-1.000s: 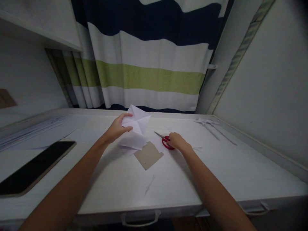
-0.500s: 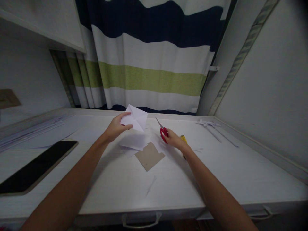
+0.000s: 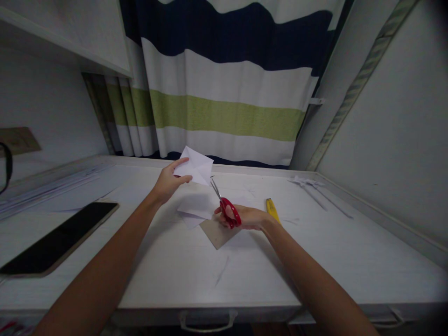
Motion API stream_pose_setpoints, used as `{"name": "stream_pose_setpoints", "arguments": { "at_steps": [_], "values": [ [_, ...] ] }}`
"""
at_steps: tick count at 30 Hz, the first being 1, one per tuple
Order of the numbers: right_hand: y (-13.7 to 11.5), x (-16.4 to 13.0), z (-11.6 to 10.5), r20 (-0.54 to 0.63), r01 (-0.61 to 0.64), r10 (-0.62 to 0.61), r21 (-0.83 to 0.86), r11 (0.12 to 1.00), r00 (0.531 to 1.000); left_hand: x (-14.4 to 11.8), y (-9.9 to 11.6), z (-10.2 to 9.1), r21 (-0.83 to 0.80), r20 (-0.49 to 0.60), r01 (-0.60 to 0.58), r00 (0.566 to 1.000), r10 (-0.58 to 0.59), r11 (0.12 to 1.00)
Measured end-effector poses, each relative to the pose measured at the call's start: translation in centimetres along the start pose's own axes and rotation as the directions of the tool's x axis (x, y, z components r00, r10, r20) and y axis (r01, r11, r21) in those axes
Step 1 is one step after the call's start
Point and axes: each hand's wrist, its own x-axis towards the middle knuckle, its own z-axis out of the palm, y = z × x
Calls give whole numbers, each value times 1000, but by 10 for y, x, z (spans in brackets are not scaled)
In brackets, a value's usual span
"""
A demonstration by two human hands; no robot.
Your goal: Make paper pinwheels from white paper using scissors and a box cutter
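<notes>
A creased square of white paper (image 3: pixel 200 166) is pinched at its left edge between the thumb and fingers of my left hand (image 3: pixel 170 182), held up over the desk. My right hand (image 3: pixel 247 217) is closed around the red handles of a pair of scissors (image 3: pixel 228 211). Their blades are slightly apart and point up and left, close to the paper's lower right corner. Beneath the scissors lies a piece of brown cardboard (image 3: pixel 216 234), partly covered by my right hand. A folded white sheet (image 3: pixel 196 206) rests just left of it.
A yellow utility knife (image 3: pixel 272 209) lies right of my right hand. A black-screened phone or tablet (image 3: pixel 59 238) is at the left, with stacked paper sheets (image 3: pixel 52 186) behind it. Paper shapes on thin sticks (image 3: pixel 322 193) lie at the right rear. A striped curtain (image 3: pixel 227 84) hangs behind the desk.
My right hand has turned palm upward and brought the scissors left, nearer the paper. The yellow knife is now uncovered. My left hand keeps its hold on the paper.
</notes>
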Motion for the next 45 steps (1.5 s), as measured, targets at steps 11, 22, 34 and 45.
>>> {"name": "stream_pose_setpoints", "arguments": {
  "at_steps": [11,22,34,45],
  "values": [
    [1,-1,-1,142,-65,23,297,953,990,-5,5,5,-83,123,76,990,-66,994],
    [4,0,-3,149,-129,82,341,931,985,-6,5,9,-127,120,95,990,-80,987],
    [8,4,-5,267,-128,-1,463,877,964,-7,3,11,-113,145,67,988,-50,991],
    [11,4,-8,268,-109,-20,458,882,963,-9,7,10,-150,146,91,987,-69,984]
  ]
}}
